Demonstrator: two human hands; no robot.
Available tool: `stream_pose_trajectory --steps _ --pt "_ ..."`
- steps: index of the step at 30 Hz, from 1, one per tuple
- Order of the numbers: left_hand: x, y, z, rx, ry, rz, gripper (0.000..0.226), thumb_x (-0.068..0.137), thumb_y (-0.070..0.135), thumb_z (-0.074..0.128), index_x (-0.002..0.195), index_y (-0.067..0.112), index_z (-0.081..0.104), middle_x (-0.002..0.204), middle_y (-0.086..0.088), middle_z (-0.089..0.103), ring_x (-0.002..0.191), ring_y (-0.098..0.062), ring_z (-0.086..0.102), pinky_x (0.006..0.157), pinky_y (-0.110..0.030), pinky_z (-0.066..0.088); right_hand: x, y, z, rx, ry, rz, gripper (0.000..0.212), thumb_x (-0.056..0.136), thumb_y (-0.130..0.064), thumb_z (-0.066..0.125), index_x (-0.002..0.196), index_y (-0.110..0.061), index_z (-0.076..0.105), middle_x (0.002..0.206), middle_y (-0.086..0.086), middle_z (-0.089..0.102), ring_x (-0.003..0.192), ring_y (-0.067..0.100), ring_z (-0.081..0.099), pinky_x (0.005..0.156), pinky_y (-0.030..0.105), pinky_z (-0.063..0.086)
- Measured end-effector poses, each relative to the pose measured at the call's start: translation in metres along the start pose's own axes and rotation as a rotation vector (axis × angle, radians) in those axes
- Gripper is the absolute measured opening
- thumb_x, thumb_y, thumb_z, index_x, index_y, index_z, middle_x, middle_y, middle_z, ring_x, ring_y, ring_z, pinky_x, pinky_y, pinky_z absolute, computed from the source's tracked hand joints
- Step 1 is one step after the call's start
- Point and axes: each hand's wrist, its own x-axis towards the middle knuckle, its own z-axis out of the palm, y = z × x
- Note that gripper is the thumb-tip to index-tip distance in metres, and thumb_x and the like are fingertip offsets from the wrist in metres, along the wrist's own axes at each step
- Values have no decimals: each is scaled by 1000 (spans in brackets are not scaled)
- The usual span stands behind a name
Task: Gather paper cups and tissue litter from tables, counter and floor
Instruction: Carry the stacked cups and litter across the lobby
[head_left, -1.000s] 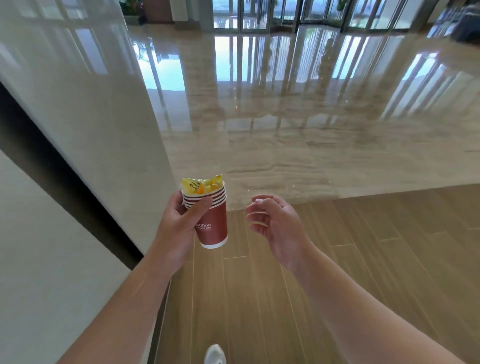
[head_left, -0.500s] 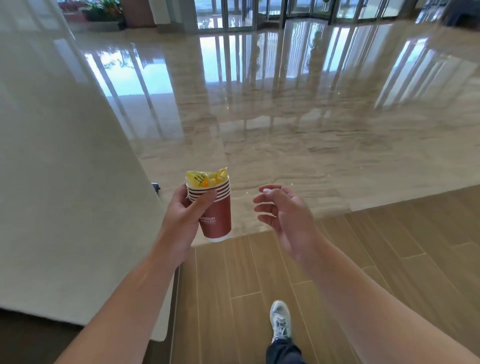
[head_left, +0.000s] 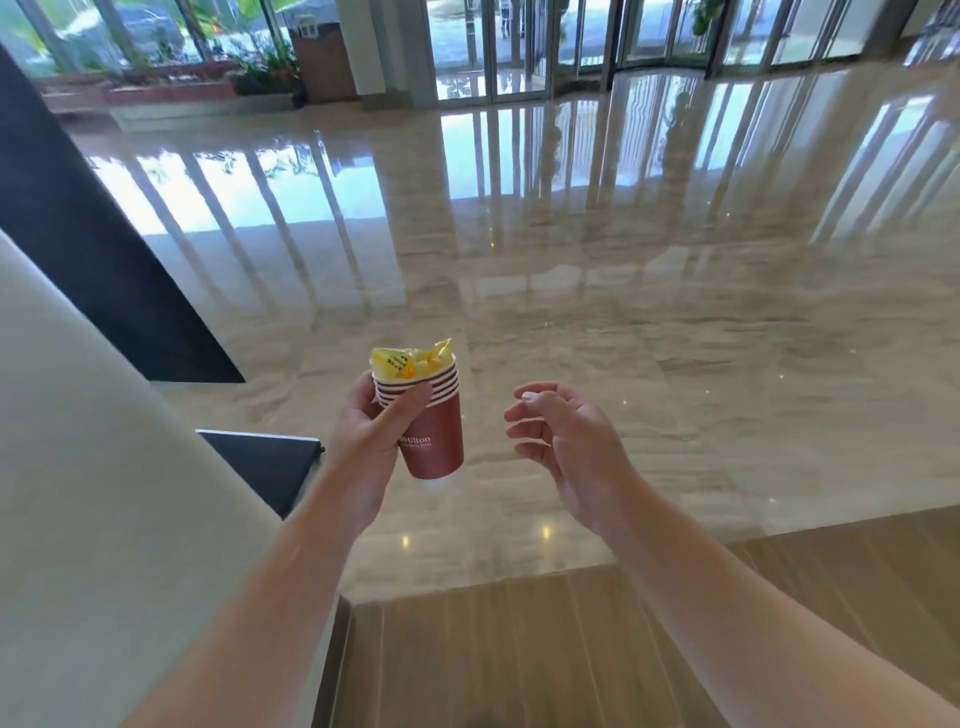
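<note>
Where the near strip of brown wood-look planks (head_left: 597, 649) ends, a wide polished marble floor (head_left: 623, 312) begins and runs to the far side of the room, glossy enough to mirror the tall glass doors (head_left: 493, 47) and window frames along the far wall. At far left, planters with green plants (head_left: 171, 78) stand before the windows, and a brown pillar base (head_left: 324, 62) sits just right of them. A pale wall or column (head_left: 78, 467) fills the near left, with a dark vertical panel (head_left: 78, 234) slanting behind it and a smaller dark panel (head_left: 265, 467) at its foot. No surface carrying things shows from the head view; both arms are stretched out over the floor. The left hand (head_left: 363, 447) holds a stack of red paper cups (head_left: 431, 431) upright in the air, near the middle of the scene, its grip wrapped round the stack: the thumb lies across the banded rims on the near side and the other fingers curl behind, mostly hidden. White lettering shows on the outer cup's side. A crumpled yellow wrapper (head_left: 410, 361) is stuffed into the top cup and pokes above its rim. The right hand (head_left: 571, 441) hangs just right of the cups, apart from them, palm turned toward the left, its grip loose with fingers gently curled and holding nothing.
</note>
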Motion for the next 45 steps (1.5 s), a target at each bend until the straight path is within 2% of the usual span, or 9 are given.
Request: stream_pose_trajectory --steps 7,11,17,20,24,33,39,45 --pt "101 0 2 -22 30 27 41 76 23 73 114 14 64 96 2 75 89 -12 69 80 -28 53 103 -26 14 23 -36 13 13 91 -7 52 92 -14 63 74 2 68 65 14 60 58 23 46" --pt "165 -8 -11 -21 43 18 49 69 30 80 114 18 65 97 4 76 89 -11 70 79 -27 55 169 -24 33 20 -43 43 12 91 -7 52 92 -13 63 73 2 68 65 14 60 59 24 45" --pt "287 -20 -45 -79 90 16 68 60 40 81 120 10 64 101 -2 74 92 -16 67 82 -33 50 288 -22 81 -22 -49 43 13 91 -7 52 91 -13 63 74 2 68 64 14 60 58 23 45" --pt "360 -25 -70 -78 75 -2 58 66 32 81 117 11 65 99 -1 74 91 -15 66 83 -35 49 356 -22 113 -44 -28 57 13 91 -7 52 91 -13 63 74 3 68 64 14 60 57 23 46" --pt "449 -13 -101 -109 59 -17 39 74 24 73 112 17 64 98 2 75 89 -12 68 84 -32 50 436 -35 160 -65 -29 41 14 90 -7 52 91 -15 64 76 3 70 64 13 61 58 23 47" --pt "584 19 -149 -114 56 84 38 72 23 77 107 20 64 91 8 77 85 -6 71 72 -21 55 558 -54 242 -75 -64 -23 12 89 -8 55 92 -15 63 76 3 69 65 14 61 59 24 46" --pt "654 8 -191 -105 116 74 53 60 39 81 108 22 66 93 8 76 85 -7 70 71 -21 55 641 -38 277 -79 -106 31 12 90 -9 55 92 -17 63 76 1 70 66 14 61 60 24 47" --pt "752 -6 -226 -70 188 58 40 72 24 77 110 19 64 92 8 77 85 -6 70 73 -21 55 753 -28 312 -34 -154 71 10 89 -11 57 92 -16 65 77 3 70 65 14 62 59 25 47"
